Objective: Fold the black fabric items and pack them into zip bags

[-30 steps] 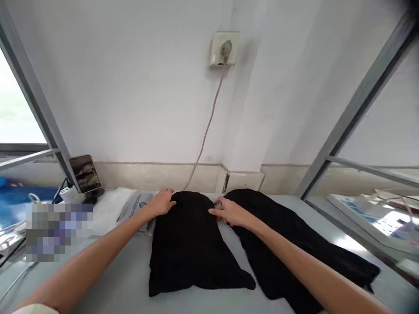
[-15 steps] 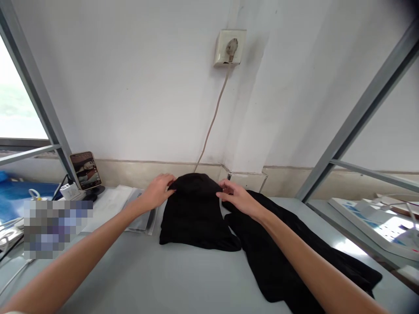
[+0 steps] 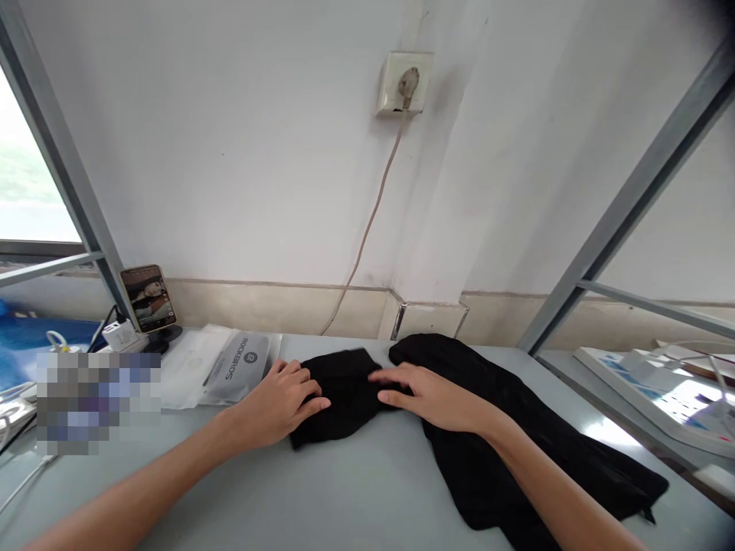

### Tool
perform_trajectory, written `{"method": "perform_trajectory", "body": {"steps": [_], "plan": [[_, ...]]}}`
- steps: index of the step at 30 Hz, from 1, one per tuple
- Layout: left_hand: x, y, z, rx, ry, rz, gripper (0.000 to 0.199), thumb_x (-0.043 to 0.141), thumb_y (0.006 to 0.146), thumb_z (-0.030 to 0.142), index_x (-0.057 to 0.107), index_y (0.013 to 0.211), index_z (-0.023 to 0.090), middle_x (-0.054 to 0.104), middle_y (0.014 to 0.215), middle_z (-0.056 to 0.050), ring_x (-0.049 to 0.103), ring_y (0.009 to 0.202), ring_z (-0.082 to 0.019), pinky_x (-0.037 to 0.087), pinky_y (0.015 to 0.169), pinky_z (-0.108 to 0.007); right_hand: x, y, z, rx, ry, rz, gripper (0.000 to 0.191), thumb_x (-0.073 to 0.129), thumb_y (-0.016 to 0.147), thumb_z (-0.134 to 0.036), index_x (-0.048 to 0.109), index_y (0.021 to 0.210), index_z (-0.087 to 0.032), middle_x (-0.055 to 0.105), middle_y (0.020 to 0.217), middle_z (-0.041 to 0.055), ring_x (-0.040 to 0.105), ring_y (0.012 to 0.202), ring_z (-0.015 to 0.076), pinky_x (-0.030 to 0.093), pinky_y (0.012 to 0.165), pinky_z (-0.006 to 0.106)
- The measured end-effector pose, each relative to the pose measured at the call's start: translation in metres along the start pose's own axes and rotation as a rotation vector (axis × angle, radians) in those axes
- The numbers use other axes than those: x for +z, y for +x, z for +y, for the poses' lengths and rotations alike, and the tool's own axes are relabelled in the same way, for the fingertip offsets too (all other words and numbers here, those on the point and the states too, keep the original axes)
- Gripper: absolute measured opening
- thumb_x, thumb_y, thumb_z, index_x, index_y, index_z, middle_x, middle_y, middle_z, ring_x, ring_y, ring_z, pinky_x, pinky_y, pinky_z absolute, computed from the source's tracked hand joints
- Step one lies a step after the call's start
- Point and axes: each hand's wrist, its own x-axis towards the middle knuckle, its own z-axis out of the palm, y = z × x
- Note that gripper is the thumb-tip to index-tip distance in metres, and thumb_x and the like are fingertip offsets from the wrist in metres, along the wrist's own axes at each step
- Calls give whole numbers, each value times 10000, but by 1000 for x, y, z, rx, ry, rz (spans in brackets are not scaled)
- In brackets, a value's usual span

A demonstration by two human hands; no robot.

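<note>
A piece of black cloth (image 3: pixel 344 394), folded into a small bundle, lies on the table between my two hands. My left hand (image 3: pixel 281 405) rests over its left edge, fingers slightly bent and thumb stretched out across the fabric. On the opposite side, my right hand (image 3: pixel 433 394) has its fingers extended, touching the right edge of the bundle, thumb apart. Neither hand grips the cloth. A longer black garment (image 3: pixel 551 428) is spread out to the right, partly under my right forearm.
Clear plastic packages (image 3: pixel 238 367), one with a grey printed label, lie left of the cloth. Behind them a phone (image 3: pixel 149 298) leans on a stand beside a white charger (image 3: pixel 120 335). A cable (image 3: pixel 376 203) hangs from the wall socket (image 3: pixel 405 84). Grey metal posts (image 3: pixel 620 184) flank the table (image 3: pixel 344 497).
Both hands have come down, and the black cloth they held up by its top corners now lies folded smaller. The packages on the left are more visible.
</note>
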Motion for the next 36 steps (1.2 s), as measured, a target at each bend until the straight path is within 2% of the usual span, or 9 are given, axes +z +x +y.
{"method": "perform_trajectory", "body": {"steps": [2,4,10,16,20,23,26,29,36], "plan": [[-2,-1,6,21,-58,-18,396,363,1126,408,718,1104,234,736,1022,-34,624,944,-217,436,958,-393,5,3,6,-14,-77,189,554,507,1020,-591,589,1477,-290,622,1473,95,518,1364,337,381,1159,517],[-2,-3,9,54,-100,-21,345,396,1121,383,713,1138,246,729,1068,-30,639,1001,-212,447,984,-374,9,5,11,-64,-83,245,518,461,1049,-561,569,1490,-313,556,1550,68,450,1439,319,334,1206,523],[15,-7,-5,121,-102,38,311,396,1101,196,577,1347,256,653,1298,-65,625,1196,-214,496,1053,-373,25,6,8,-240,-66,152,358,438,1081,-446,712,1274,-320,675,1371,52,576,1306,261,442,1140,444],[20,-13,-28,162,158,39,766,332,764,-158,474,1422,207,474,1554,-140,466,1438,-298,457,1127,-505,36,8,18,-259,-152,114,416,424,1025,-179,653,1355,-289,629,1454,55,529,1383,263,384,1196,478],[11,-14,-24,118,127,23,742,365,773,-124,487,1405,246,495,1525,-108,487,1412,-284,464,1124,-473,35,6,20,-295,-158,122,564,458,879,-40,599,1355,-307,532,1516,49,469,1411,260,403,1167,463],[5,-14,-12,118,-6,-17,565,489,822,-21,559,1308,257,598,1354,-78,597,1243,-252,498,1066,-396,34,4,14,-280,-128,92,403,494,896,-86,635,1210,-296,629,1292,63,581,1187,258,483,1039,436],[4,-14,-5,106,-72,-36,509,672,816,127,586,1300,259,624,1291,-76,619,1172,-274,493,1058,-413,35,2,10,-236,-96,48,305,502,923,-130,652,1132,-294,646,1158,49,607,1051,242,506,959,401],[8,-14,-7,97,-65,-30,565,748,801,183,583,1336,255,607,1347,-93,610,1205,-293,449,1103,-451,35,3,9,-233,-40,22,308,544,923,-168,649,1179,-305,624,1256,49,590,1143,252,479,1022,394],[17,-8,-10,-8,-42,46,199,584,957,136,660,1126,208,705,1194,-70,654,1116,-252,425,1093,-435,38,4,9,-201,-4,3,349,725,875,-338,660,1215,-294,589,1370,71,495,1310,302,424,1119,439]]}}
